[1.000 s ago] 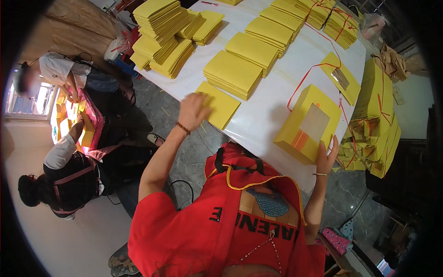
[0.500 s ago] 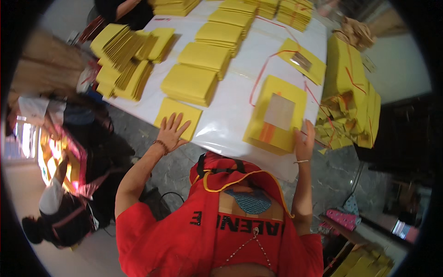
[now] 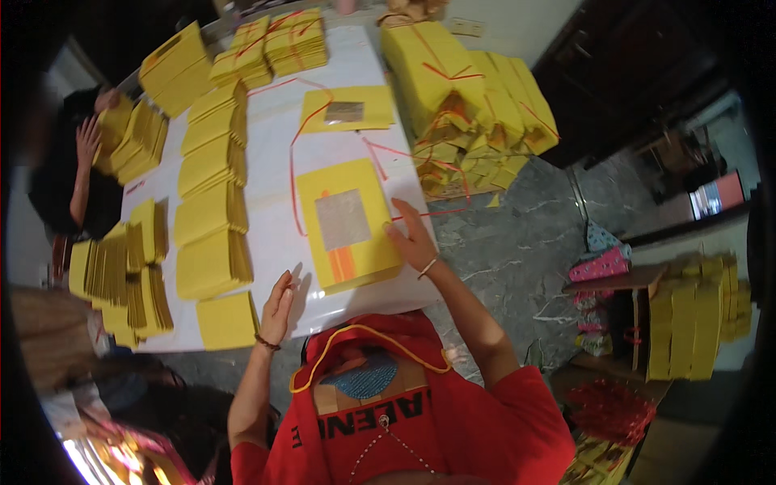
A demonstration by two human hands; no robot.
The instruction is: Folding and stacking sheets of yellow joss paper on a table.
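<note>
A stack of yellow paper pieces [image 3: 377, 246] lies near the table's front edge. Its top piece carries a grey rectangular patch [image 3: 343, 220] and orange strips [image 3: 343, 264]. Against the right side of this stack is my right hand [image 3: 414, 241], its fingers stretched out and not wrapped round anything. My left hand [image 3: 277, 310] is held edge-on, fingers extended and nothing in them. It sits between that stack and a low yellow pile [image 3: 226, 321] at the front left, apart from both.
A row of yellow stacks [image 3: 212, 263] runs up the white-covered table [image 3: 271, 174]. Red ribbon [image 3: 293, 178] lies loose near a flat yellow piece [image 3: 376, 107]. Large yellow bundles [image 3: 432, 61] stand beyond the right edge. Another person's hand [image 3: 87, 141] is by stacks at far left.
My left hand has lifted off the low yellow pile and moved right, turning edge-on. My right hand stays at the patched stack's side. The whole view has swung to the right.
</note>
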